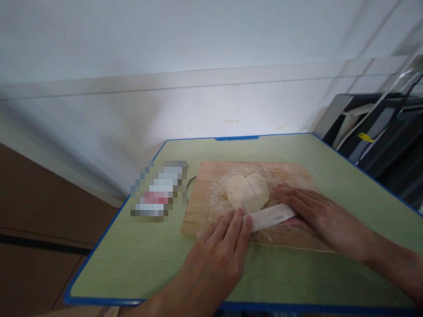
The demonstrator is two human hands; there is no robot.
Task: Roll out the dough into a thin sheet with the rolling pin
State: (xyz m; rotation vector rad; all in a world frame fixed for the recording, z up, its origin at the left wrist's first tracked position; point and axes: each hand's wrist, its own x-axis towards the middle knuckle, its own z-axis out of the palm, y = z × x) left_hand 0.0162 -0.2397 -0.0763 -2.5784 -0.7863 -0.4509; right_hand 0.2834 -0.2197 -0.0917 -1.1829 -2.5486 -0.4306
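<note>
A pale, flattened piece of dough (248,192) with a notch in its far edge lies on a floured wooden board (193,220). Just on the near side of it, a whitish, flour-dusted rolling pin (272,217) slants across the board. My left hand (223,246) is closed over the pin's left end, its fingertips beside the dough's near edge. Round the right end, my right hand (317,215) grips with the thumb below and the fingers above. Both ends of the pin are hidden by my hands.
The board rests on a light green table (132,255) with a blue rim. A blurred-out flat object (160,191) lies left of the board. Behind the table stands a white wall (231,105); dark equipment (380,132) is at the right, brown panels (39,211) at the left.
</note>
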